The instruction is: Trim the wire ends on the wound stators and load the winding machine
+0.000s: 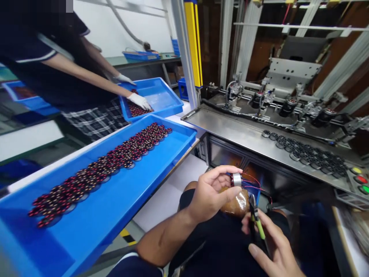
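Note:
Between the thumb and fingers of my left hand (215, 192) is a small silvery round part (236, 179), its thin red wires trailing to the right. Lower and to the right, my right hand (272, 240) holds cutting pliers (256, 219) with green and black handles, their jaws pointing up. The plier tips are apart from the silvery part, near its wires. Just below the part, a brown, shiny wrapped object (238, 202) lies by my lap.
A long blue tray (138, 188) with rows of red and black wound parts (106, 165) stands at left. Beyond it, a person's gloved hands (140, 100) reach into another blue tray (168, 98). Black rings (314, 154) lie on a metal machine ledge (225, 125) at right.

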Motion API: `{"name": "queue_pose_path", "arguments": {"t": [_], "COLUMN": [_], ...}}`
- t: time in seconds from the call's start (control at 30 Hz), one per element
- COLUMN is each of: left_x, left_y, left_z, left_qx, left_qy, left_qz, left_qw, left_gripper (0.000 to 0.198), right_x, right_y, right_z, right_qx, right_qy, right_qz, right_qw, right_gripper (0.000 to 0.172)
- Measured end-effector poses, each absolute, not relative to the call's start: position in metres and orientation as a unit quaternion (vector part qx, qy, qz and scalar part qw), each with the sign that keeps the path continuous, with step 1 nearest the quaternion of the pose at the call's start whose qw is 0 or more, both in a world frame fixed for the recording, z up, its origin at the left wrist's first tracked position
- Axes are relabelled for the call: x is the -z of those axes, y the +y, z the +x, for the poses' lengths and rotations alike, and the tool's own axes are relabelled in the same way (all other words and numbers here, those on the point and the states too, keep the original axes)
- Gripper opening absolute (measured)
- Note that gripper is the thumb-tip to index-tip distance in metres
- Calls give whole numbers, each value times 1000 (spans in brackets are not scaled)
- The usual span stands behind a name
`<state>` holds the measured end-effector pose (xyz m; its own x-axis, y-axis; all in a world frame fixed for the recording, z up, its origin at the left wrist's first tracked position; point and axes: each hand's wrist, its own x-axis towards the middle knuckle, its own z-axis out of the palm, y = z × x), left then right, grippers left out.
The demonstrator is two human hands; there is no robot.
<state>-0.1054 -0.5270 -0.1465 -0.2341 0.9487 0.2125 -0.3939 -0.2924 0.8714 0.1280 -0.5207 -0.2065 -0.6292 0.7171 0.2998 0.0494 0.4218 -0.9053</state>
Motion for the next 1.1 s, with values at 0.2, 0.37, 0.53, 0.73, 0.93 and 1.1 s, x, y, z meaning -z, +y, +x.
{"name": "queue_pose_path", "arguments": {"t": [0.2,0.37,0.53,0.73,0.93,1.1], "left_x": [142,142,142,144,144,139], "left_y": [-526,-528,-526,-524,-523,-528], "left_z": [-90,-91,-91,-89,-89,-87], "left_qx": [-678,-678,-672,-669,-701,-711], "left_qy": [355,378,390,389,356,372], "left_qz": [413,405,398,397,418,462], "left_qw": [494,483,487,494,455,377], "left_gripper": [37,39,40,39,29,12], "right_x": [196,193,193,194,195,195], "right_y": [-511,-505,-503,-500,-500,-502], "right_z": [126,116,114,118,121,120], "right_qx": [-365,-378,-353,-322,-279,-252], "right_qy": [-815,-810,-816,-821,-833,-855], "right_qz": [-254,-222,-226,-232,-249,-228], "right_qw": [372,389,398,411,407,392], "right_gripper": [65,64,65,64,64,70]}}
